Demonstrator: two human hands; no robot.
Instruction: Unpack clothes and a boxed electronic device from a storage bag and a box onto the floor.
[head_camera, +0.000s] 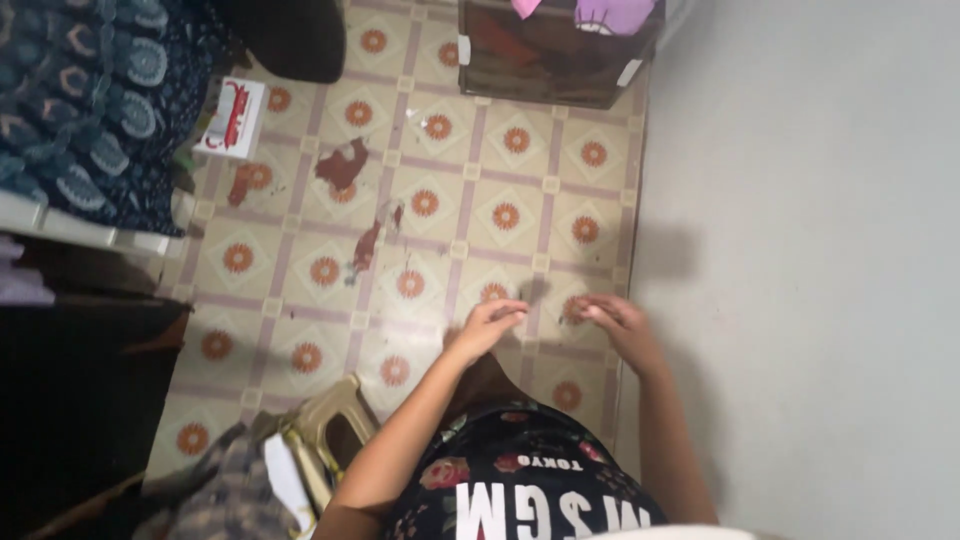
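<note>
Left: patterned cloth (90, 100), white card (232, 118) on tiled floor (450, 220); stool (330, 410) lower down. Left hand (487, 325) fingers curled, pointing right, holding nothing. Right hand (612, 318) loosely curled, pointing left, just apart. Box (550, 55) beyond; wall (800, 250) right.

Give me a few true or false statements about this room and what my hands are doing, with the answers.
1. Both hands, left hand and right hand, are held out over the patterned floor. True.
2. The right hand grips a cup. False: no cup shows; whether it holds anything small is unclear.
3. A plain grey wall runs along the right side. True.
4. The floor tiles are plain white. False: they carry orange flower motifs.
5. A plastic stool stands near the left arm. True.
</note>
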